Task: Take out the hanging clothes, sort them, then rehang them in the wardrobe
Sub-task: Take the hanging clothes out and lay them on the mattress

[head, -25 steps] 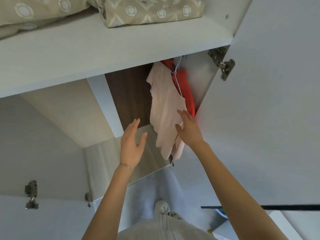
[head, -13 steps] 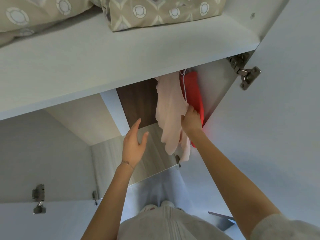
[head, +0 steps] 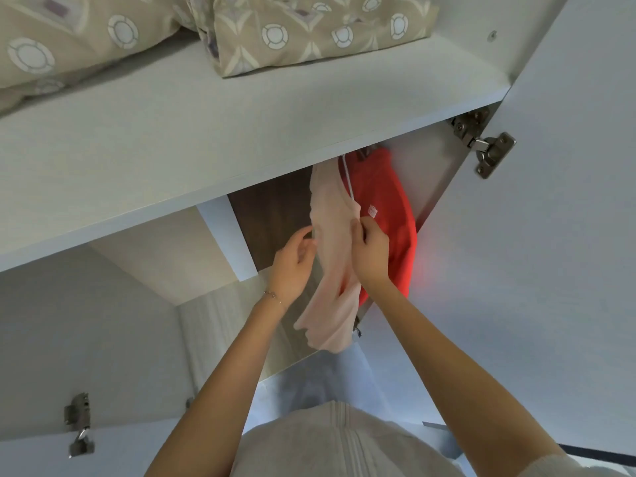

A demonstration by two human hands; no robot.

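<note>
A pale pink garment (head: 330, 256) hangs on a white hanger (head: 347, 179) under the wardrobe shelf, with a red garment (head: 385, 208) hanging right behind it. My right hand (head: 370, 251) pinches the pink garment's right shoulder edge near the hanger's end. My left hand (head: 292, 261) is at the garment's left edge with fingers curled toward the cloth; whether it grips the cloth I cannot tell. The hanger hooks and the rail are hidden by the shelf.
A white shelf (head: 213, 132) above carries folded beige patterned bedding (head: 309, 32). The open right door (head: 550, 270) with its metal hinge (head: 488, 151) stands close beside the clothes. A white divider (head: 227, 239) and the dark wood back panel (head: 272, 211) lie left of them.
My right hand rose to the pink garment's shoulder and pinched it. My left hand moved right, from open air to the garment's left edge. The view moved closer.
</note>
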